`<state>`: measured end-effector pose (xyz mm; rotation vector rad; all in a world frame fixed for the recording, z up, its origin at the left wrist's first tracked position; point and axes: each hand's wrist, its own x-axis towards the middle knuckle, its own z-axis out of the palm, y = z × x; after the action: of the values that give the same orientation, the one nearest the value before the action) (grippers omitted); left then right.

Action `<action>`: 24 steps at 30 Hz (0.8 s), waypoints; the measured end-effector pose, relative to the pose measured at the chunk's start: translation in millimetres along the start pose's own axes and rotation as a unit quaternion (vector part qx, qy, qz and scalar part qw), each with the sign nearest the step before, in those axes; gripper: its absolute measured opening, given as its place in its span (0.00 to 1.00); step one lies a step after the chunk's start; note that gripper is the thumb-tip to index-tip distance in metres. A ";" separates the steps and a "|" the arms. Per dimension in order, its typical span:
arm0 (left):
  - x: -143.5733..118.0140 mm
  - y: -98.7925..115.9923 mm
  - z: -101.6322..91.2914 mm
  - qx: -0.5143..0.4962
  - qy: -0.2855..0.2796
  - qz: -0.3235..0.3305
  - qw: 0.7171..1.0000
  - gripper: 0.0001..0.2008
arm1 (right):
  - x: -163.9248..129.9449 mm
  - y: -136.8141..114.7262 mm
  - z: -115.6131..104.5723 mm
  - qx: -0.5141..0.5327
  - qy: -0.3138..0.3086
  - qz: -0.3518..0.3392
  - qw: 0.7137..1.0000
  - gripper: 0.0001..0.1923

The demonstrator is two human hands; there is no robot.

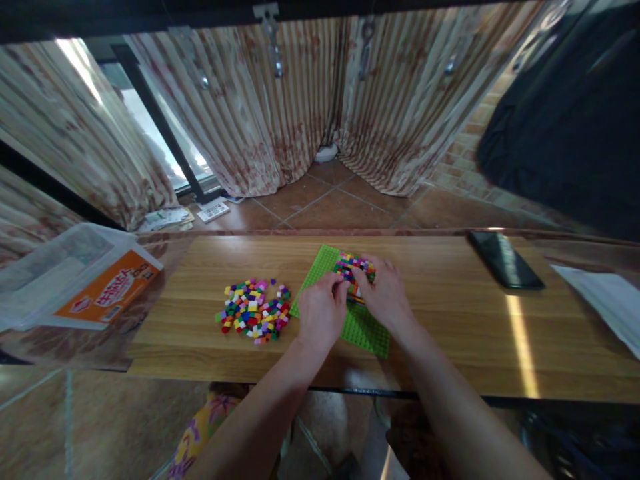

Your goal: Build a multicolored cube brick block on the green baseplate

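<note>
Wooden surface [450,320] before striped curtains [280,113]. Green baseplate [367,333] at centre, far corner bearing a multicoloured block patch [353,265]. Left hand [323,313] and right hand [383,293] on patch; grip of both not discernible. Loose blocks [255,310] heaped just left.

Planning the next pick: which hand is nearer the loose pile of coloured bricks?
Left. The left hand rests on the green baseplate, just right of the loose pile of coloured bricks; the right hand lies farther right, beyond the left.
</note>
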<state>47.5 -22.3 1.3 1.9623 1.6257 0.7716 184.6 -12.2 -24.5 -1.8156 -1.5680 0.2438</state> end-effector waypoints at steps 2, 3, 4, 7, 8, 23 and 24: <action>-2.0 1.0 3.3 -0.030 0.004 -0.009 1.000 0.07 | -0.1 -0.2 -0.1 0.000 0.002 -0.004 1.000 0.21; -2.5 0.9 4.7 -0.046 0.004 -0.012 0.999 0.06 | -0.1 -0.3 -0.2 0.000 0.002 -0.005 1.000 0.21; -2.7 0.3 5.8 -0.061 0.004 -0.016 0.998 0.06 | -0.2 -0.5 -0.3 -0.001 0.002 -0.006 1.000 0.21; -1.8 -3.4 8.0 -0.099 0.001 -0.022 0.995 0.06 | -0.4 -1.1 -0.4 -0.005 0.001 -0.001 1.000 0.21; -1.5 -4.8 8.5 -0.108 -0.001 -0.023 0.994 0.07 | -0.5 -1.1 -0.2 -0.007 0.000 0.003 1.000 0.22; -6.9 -6.0 5.9 -0.070 -0.012 0.013 0.997 0.09 | 1.3 6.4 -0.2 0.058 -0.027 0.007 0.998 0.22; -6.7 -6.4 6.0 -0.072 -0.012 0.013 0.997 0.09 | 1.5 8.1 0.3 0.069 -0.034 0.010 0.997 0.23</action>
<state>46.1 -27.8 -8.2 1.8864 1.4907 0.8465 191.2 -10.8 -29.3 -1.7324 -1.5407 0.4176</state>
